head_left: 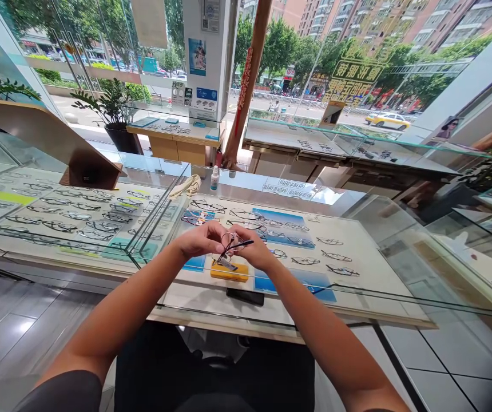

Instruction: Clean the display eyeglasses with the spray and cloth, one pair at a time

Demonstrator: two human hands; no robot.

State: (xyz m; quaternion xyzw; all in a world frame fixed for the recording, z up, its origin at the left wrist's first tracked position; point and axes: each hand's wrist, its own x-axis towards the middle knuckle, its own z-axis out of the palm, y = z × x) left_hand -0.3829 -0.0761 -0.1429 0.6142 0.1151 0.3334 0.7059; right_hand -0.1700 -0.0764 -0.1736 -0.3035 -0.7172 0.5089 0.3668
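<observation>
My left hand (203,239) and my right hand (248,246) meet over the glass display case (375,286). Between them they hold a pair of thin-framed glasses (230,249), with a dark temple arm pointing right and a small tag hanging below. Fingers of both hands are closed on the frame; the exact fingertip contact is partly hidden. Just under the glasses, a yellow case (229,272) lies in the display. Rows of glasses (305,261) rest on white and blue surfaces around it.
A dark phone (245,296) lies near the front edge. A spray bottle (214,178) and beige cloth (185,187) stand behind. On the left is a brown panel (52,134) over more glasses. Glass edges cross the counter.
</observation>
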